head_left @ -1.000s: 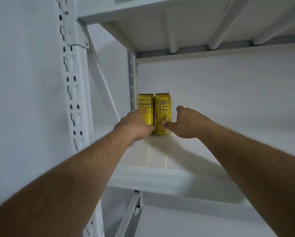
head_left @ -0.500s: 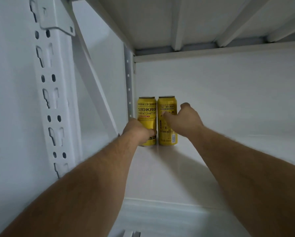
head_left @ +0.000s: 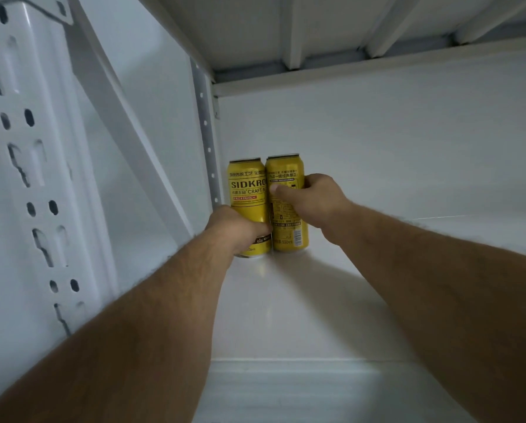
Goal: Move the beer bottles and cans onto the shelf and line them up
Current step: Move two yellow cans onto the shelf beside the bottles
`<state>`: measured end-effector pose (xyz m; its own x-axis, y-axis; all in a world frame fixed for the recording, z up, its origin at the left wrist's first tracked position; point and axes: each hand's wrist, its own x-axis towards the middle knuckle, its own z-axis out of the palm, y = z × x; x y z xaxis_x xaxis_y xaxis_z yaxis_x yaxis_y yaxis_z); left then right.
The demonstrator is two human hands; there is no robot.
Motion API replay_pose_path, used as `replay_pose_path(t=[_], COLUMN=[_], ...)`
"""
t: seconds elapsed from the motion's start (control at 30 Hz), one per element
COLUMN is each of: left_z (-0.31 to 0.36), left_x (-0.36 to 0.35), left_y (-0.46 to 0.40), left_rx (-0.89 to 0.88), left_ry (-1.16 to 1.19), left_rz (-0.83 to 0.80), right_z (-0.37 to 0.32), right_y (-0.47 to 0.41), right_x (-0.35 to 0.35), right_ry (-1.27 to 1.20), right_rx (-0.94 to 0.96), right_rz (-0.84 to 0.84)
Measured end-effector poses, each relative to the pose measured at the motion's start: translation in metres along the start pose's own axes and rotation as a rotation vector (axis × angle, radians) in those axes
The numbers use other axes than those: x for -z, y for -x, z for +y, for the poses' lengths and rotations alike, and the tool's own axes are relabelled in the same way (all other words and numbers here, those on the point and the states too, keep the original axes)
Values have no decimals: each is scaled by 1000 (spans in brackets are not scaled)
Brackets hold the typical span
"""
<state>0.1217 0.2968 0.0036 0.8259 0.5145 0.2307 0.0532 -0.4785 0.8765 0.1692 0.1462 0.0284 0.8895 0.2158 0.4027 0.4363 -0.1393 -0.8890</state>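
Two yellow beer cans stand upright and touching in the back left corner of the white shelf (head_left: 286,315). My left hand (head_left: 235,228) grips the lower part of the left can (head_left: 248,190), whose label reads SIDKRO CRAFT. My right hand (head_left: 312,198) grips the middle of the right can (head_left: 286,227), with the thumb across its front and the fingers round its right side. Both cans rest on the shelf board. No bottles are in view.
A perforated white upright (head_left: 36,178) and a diagonal brace (head_left: 127,132) stand close on the left. The back upright (head_left: 206,132) is just left of the cans. The shelf above (head_left: 316,22) hangs low overhead. The shelf board stretches right along the wall.
Both hands pushed the cans farther back on the shelf. My right hand slid up from the right can's base to its middle, and the view came closer.
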Motion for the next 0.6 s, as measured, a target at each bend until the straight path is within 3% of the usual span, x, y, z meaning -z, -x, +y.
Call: replay_pose_path(t=[0.33, 0.6], left_z=[1, 19], left_x=[6, 2], left_y=[11, 31], left_rx=[4, -90], left_ry=[63, 56], left_rz=[-43, -90], right_z=[0, -11], right_y=[6, 20], right_x=[8, 27], right_ry=[33, -14], right_rx=[43, 60], right_rz=[69, 186])
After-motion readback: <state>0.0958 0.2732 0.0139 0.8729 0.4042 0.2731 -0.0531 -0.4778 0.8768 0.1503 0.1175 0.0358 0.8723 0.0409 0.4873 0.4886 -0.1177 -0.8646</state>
